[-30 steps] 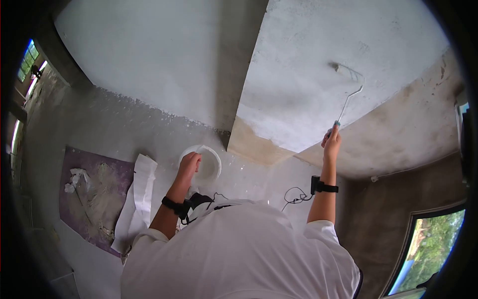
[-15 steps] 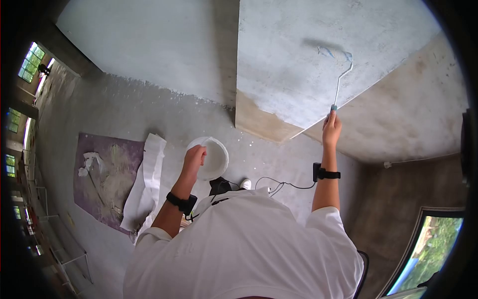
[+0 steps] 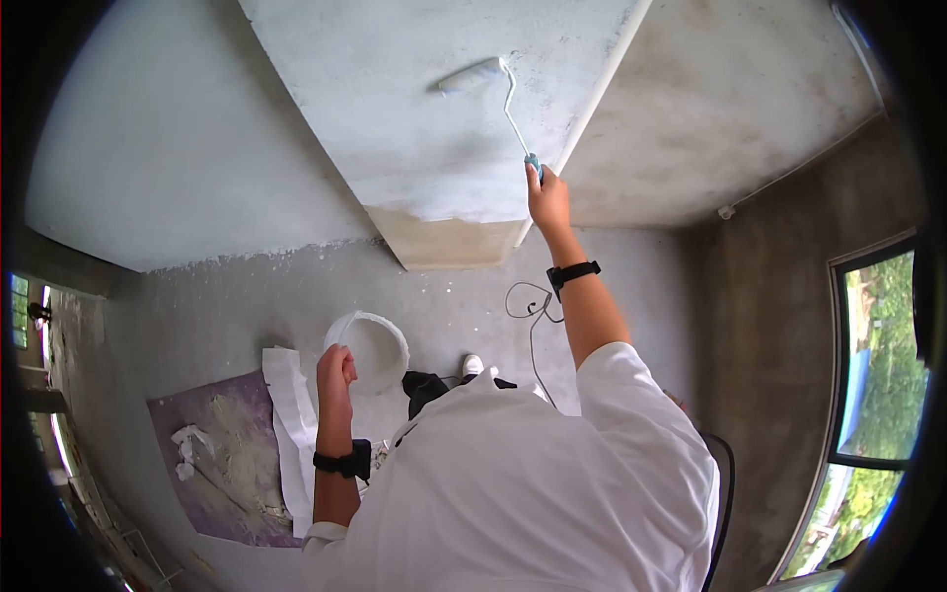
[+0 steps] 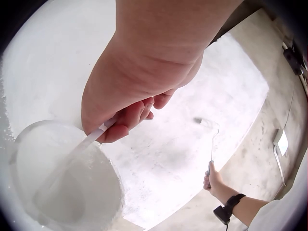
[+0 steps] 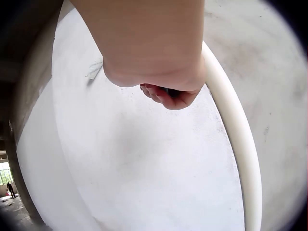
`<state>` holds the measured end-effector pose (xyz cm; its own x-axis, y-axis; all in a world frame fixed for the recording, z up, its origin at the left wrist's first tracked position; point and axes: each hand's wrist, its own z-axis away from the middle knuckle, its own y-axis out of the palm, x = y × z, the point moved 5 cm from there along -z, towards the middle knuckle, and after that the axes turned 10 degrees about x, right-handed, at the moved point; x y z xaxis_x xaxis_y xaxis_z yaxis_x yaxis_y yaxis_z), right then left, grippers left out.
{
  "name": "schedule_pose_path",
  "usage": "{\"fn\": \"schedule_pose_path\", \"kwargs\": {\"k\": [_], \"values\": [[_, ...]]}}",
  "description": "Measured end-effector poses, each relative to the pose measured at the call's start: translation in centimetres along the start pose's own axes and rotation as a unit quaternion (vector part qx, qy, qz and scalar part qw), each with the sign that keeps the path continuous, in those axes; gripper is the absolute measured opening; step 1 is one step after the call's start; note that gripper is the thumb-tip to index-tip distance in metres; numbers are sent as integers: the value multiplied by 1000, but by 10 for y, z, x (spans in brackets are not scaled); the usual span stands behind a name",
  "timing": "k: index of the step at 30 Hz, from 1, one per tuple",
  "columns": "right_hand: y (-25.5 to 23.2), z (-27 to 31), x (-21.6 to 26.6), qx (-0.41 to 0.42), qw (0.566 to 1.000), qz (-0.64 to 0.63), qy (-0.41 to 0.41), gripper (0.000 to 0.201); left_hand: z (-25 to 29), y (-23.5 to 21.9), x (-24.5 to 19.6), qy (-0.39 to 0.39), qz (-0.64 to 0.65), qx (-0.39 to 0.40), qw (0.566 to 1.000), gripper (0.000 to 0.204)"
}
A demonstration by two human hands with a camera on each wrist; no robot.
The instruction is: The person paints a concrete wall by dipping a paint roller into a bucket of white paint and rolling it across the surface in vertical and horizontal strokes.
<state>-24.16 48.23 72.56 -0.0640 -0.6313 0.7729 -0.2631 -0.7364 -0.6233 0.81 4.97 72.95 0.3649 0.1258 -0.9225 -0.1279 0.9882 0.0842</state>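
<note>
My right hand point(image 3: 548, 200) grips the blue-green handle of a paint roller point(image 3: 473, 76) at arm's length. The pale roller sleeve lies over the whitened face of a column point(image 3: 395, 148), with its bent wire frame running down to my fist. In the right wrist view the fist hides most of the roller. My left hand point(image 3: 336, 368) has its fingers curled round the bail handle point(image 4: 72, 156) of a white bucket point(image 3: 400, 345). The bucket hangs below that hand with whitish paint inside, as the left wrist view shows.
A purple sheet point(image 3: 178, 424) with dried splatter lies on the floor at left, beside a white strip point(image 3: 286, 395). A loose cable point(image 3: 534, 345) trails on the floor right of my shoe point(image 3: 473, 365). A pale pipe point(image 5: 248, 159) runs up the column's side. A window point(image 3: 883, 345) is at right.
The head view has turned, so the column and roller now appear further left. My right hand has moved up and left in view with the roller; my left hand still holds the bucket.
</note>
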Motion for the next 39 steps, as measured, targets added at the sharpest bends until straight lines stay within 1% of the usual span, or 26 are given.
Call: {"fn": "schedule_pose_path", "kwargs": {"k": [4,6,8,11,13,14,16,17,19,20,22,23,24,26,28,29,30,32,34,36,38,39], "values": [[4,28,-79,-21,999,30,31,47,0,3,-3,-6,15,30,999,24],[2,45,-114,-2,994,61,91,49,0,4,-6,-14,30,29,999,24],[-5,60,-132,-12,993,67,102,51,-1,4,-6,-18,26,35,999,24],[-14,74,-146,-12,988,63,140,52,-4,2,-3,-28,27,42,998,25],[-25,74,-133,-23,994,38,104,49,-4,2,-2,-32,28,46,998,25],[-30,71,-126,-27,993,36,106,49,-3,2,-1,-36,28,40,998,25],[-37,56,-102,-20,996,-32,77,47,-3,1,1,-39,25,36,998,26],[-40,46,-90,-23,996,-34,78,47,-4,0,3,-44,24,37,998,24],[-49,28,-64,-58,992,-104,37,46,-2,-1,4,-47,20,40,998,23],[-50,19,-55,-62,992,-108,35,46,-2,0,4,-49,22,39,998,24],[-59,-3,-23,-93,975,-201,-31,45,-3,0,1,-36,24,37,998,26],[-66,-10,-4,-103,967,-226,-58,45,-2,-1,2,-42,25,31,998,26],[-74,-22,15,-109,965,-230,-67,45,-4,-1,2,-48,26,26,998,26],[-89,-36,49,-102,940,-311,-94,46,-2,3,-3,-34,19,33,999,26],[-109,-47,79,-115,935,-316,-112,49,-1,4,-4,-44,22,21,999,26],[-115,-52,89,-91,935,-327,-104,48,-1,4,-5,-41,27,26,998,25],[-116,-58,96,-66,934,-338,-96,46,-2,4,-5,-37,24,30,999,25],[-112,-68,97,-64,930,-351,-88,48,-4,1,-2,-48,30,30,998,25],[-105,-70,93,-58,937,-334,-81,50,-3,-3,2,-50,36,26,998,24],[-97,-65,84,-58,938,-332,-79,50,-6,-3,2,-53,43,19,997,24],[-79,-63,67,-41,932,-355,-69,51,-4,-3,2,-55,42,29,997,24],[-74,-60,59,-46,933,-353,-57,56,-3,-4,2,-57,40,28,997,24]]}}
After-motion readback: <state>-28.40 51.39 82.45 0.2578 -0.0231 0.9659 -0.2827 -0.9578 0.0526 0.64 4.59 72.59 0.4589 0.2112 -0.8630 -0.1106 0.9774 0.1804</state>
